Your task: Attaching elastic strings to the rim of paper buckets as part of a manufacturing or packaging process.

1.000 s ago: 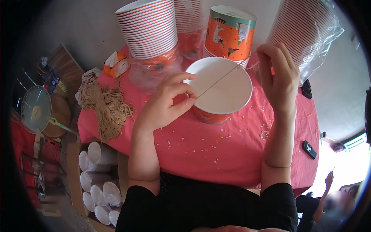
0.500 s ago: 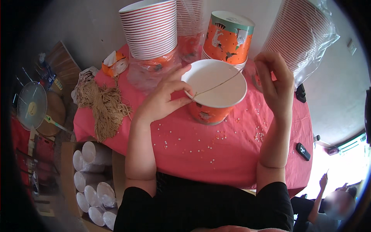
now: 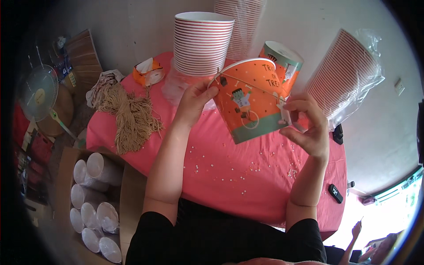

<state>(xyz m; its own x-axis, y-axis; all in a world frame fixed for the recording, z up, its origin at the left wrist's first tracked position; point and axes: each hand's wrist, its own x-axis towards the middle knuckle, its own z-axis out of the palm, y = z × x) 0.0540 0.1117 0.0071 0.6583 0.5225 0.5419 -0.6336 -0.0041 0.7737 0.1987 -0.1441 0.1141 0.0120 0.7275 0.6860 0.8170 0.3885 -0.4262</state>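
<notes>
The orange paper bucket (image 3: 251, 115), white-rimmed, with a green band round its base and a cartoon rider on its side, tilts above the table (image 3: 229, 194), mouth upward. A thin tan cord (image 3: 247, 82) slants across its printed side.

Grey wall (image 3: 145, 26) — red-covered table (image 3: 256, 201) — bright daylight (image 3: 375, 218).

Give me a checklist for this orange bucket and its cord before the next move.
1. Left hand gripping the orange bucket: ok, at the upper left rim.
2. Bucket upright: not ok, it is tilted, printed side toward the camera.
3. Cord visible: ok, it crosses the printed side.
4. Cord secured at the left rim: cannot tell, too small to see.
5. Right hand holding the cord: cannot tell, though it is beside the bucket's right side.
6. Tablecloth free of bits: not ok, small dots are scattered there.
</notes>
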